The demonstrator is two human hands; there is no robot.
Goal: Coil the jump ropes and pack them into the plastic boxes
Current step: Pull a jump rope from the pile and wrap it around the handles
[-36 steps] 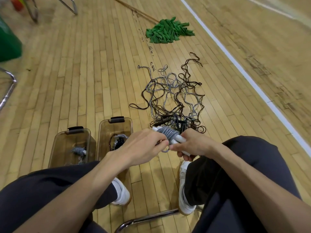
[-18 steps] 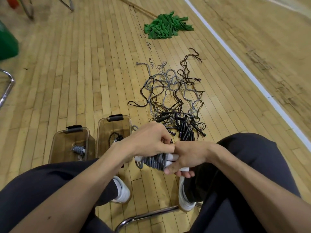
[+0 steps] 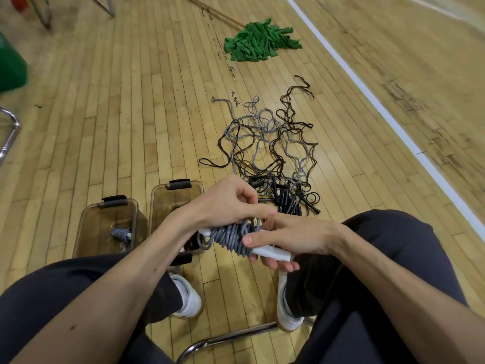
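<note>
A grey jump rope (image 3: 232, 239) is wound in tight turns around its white handles, held above the floor between my knees. My right hand (image 3: 286, 239) grips the white handle end from the right. My left hand (image 3: 228, 203) pinches the rope's loose end at the top of the coil. Two brown see-through plastic boxes stand on the floor to the left: the left box (image 3: 105, 224) holds one coiled grey rope, the right box (image 3: 178, 195) is partly hidden by my left forearm. A tangle of grey and black jump ropes (image 3: 273, 153) lies ahead.
A green mop head (image 3: 259, 43) with a wooden stick lies farther away. A white court line (image 3: 388, 116) runs along the right. A green object (image 3: 10, 67) and metal chair legs (image 3: 10, 132) are at the left. A chair's chrome bar (image 3: 231, 337) sits between my feet.
Both hands came down and toward me with the wound grey rope. The left hand shifted from the coil's side to its top, pinching the rope end.
</note>
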